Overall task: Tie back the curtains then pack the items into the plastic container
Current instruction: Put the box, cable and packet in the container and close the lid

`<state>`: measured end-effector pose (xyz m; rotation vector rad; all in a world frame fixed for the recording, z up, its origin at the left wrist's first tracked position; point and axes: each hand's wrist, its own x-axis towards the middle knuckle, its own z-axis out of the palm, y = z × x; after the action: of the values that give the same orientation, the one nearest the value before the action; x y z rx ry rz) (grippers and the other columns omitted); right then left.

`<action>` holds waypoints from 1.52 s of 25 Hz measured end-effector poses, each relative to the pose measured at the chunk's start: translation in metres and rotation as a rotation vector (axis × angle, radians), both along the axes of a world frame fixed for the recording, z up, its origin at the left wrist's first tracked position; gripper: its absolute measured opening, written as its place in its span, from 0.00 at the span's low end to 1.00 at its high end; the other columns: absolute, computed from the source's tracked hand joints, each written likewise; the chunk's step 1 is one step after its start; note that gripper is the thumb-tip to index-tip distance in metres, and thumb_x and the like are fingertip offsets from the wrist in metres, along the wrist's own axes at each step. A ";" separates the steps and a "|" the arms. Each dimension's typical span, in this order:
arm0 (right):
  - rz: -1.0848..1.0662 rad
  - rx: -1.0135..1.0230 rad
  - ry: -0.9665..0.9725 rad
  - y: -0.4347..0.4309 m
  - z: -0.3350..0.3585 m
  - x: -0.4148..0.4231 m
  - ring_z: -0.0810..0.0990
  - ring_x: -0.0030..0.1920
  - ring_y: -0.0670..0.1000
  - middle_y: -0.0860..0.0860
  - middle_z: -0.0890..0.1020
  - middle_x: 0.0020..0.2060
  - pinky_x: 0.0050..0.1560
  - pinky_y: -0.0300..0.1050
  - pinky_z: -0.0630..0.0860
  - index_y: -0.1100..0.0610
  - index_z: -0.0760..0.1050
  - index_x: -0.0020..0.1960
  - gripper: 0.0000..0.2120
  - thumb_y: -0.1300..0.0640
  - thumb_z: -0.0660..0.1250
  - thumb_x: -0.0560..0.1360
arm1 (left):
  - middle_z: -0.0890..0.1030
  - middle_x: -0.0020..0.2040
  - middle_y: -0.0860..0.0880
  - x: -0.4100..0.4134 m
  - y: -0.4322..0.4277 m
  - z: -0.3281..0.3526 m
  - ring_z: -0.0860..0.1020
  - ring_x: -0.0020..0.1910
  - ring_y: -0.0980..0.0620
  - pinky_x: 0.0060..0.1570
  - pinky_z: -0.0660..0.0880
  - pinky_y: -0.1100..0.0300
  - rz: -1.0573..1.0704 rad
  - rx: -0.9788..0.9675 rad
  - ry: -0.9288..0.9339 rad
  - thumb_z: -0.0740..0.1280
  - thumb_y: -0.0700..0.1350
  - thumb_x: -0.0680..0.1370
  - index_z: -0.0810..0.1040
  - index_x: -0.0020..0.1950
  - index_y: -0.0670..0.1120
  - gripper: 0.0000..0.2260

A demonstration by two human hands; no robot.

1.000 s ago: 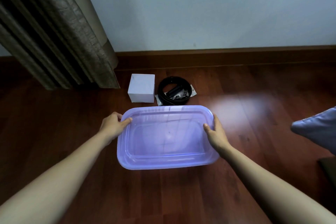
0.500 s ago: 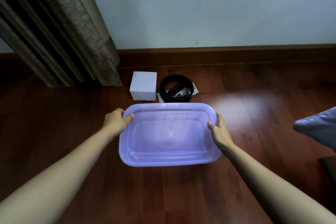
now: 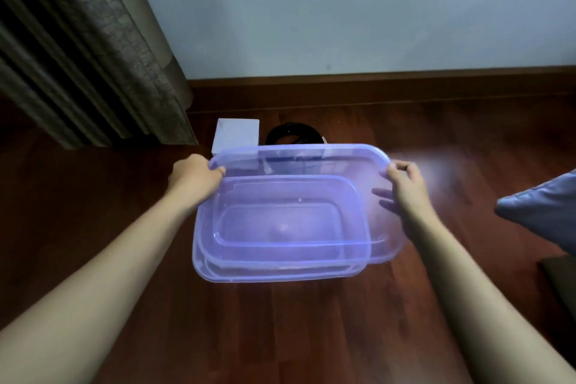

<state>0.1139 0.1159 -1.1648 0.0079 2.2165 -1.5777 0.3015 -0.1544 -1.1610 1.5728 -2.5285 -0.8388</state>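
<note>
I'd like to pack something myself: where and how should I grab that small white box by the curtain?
Probably from above, a hand spanning the white box across its flat left and right faces. It stands square on the floor with its top clear. The black coil lies close on its right, so keep fingers snug.

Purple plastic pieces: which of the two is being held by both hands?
The lid, the piece offset farther away and rightward; the left hand and right hand grip its short ends. The tub lies nearer, ungripped.
</note>
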 end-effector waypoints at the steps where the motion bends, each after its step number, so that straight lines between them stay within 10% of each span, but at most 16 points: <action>1: -0.009 -0.068 -0.075 0.006 0.008 -0.012 0.80 0.33 0.47 0.46 0.81 0.45 0.30 0.37 0.71 0.48 0.70 0.51 0.04 0.53 0.57 0.79 | 0.81 0.48 0.44 -0.001 0.002 0.008 0.79 0.50 0.42 0.46 0.73 0.56 0.004 0.024 0.119 0.63 0.52 0.77 0.82 0.50 0.42 0.15; 4: -0.172 -0.346 -0.284 0.032 0.012 -0.038 0.78 0.23 0.45 0.46 0.83 0.32 0.23 0.34 0.72 0.51 0.77 0.46 0.12 0.57 0.55 0.80 | 0.80 0.57 0.44 0.003 0.002 0.011 0.75 0.60 0.42 0.56 0.70 0.52 0.021 0.083 0.309 0.57 0.55 0.80 0.77 0.63 0.46 0.19; 7: -0.441 -0.577 -0.363 0.051 -0.015 -0.035 0.80 0.26 0.46 0.51 0.81 0.31 0.32 0.39 0.79 0.55 0.73 0.39 0.14 0.62 0.53 0.79 | 0.64 0.73 0.38 0.024 -0.002 -0.028 0.64 0.71 0.38 0.67 0.64 0.47 -0.114 0.038 -0.075 0.58 0.52 0.80 0.57 0.76 0.43 0.26; 10: -0.658 -0.701 -0.287 0.063 -0.045 -0.033 0.79 0.28 0.44 0.51 0.77 0.33 0.33 0.37 0.79 0.54 0.66 0.37 0.15 0.68 0.50 0.76 | 0.69 0.68 0.35 0.040 0.002 -0.056 0.70 0.65 0.34 0.61 0.69 0.46 -0.167 0.145 -0.240 0.61 0.44 0.79 0.52 0.77 0.44 0.29; 19: -0.989 -0.622 -0.142 0.041 -0.078 -0.023 0.77 0.39 0.44 0.52 0.73 0.54 0.48 0.49 0.80 0.53 0.63 0.60 0.12 0.64 0.58 0.79 | 0.77 0.59 0.37 0.050 -0.003 -0.067 0.77 0.54 0.36 0.50 0.75 0.49 -0.073 0.166 -0.160 0.60 0.39 0.76 0.65 0.70 0.47 0.22; 24: -0.998 -0.357 -0.154 0.041 -0.094 -0.027 0.75 0.51 0.50 0.54 0.74 0.59 0.58 0.45 0.75 0.61 0.62 0.69 0.19 0.56 0.58 0.80 | 0.70 0.69 0.38 0.050 -0.003 -0.067 0.70 0.66 0.37 0.62 0.70 0.47 -0.009 0.199 -0.059 0.65 0.44 0.75 0.60 0.74 0.45 0.28; 30: -0.801 0.132 -0.120 0.045 -0.096 -0.031 0.67 0.69 0.56 0.61 0.63 0.72 0.59 0.37 0.64 0.63 0.60 0.73 0.23 0.57 0.55 0.80 | 0.67 0.71 0.41 0.010 -0.011 -0.046 0.65 0.70 0.43 0.66 0.65 0.50 -0.033 -0.137 0.272 0.63 0.47 0.77 0.65 0.71 0.42 0.24; 38: 0.475 0.432 0.340 -0.020 -0.081 0.036 0.64 0.72 0.54 0.53 0.64 0.73 0.69 0.46 0.61 0.58 0.54 0.76 0.35 0.52 0.66 0.75 | 0.47 0.77 0.40 -0.066 -0.045 -0.074 0.53 0.73 0.35 0.67 0.62 0.44 -0.089 -0.021 -0.042 0.64 0.66 0.72 0.55 0.75 0.52 0.37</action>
<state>0.1495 0.0957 -1.2460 -0.6528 2.5237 -0.8797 0.2355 -0.1990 -1.2351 1.4983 -2.6449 -0.7928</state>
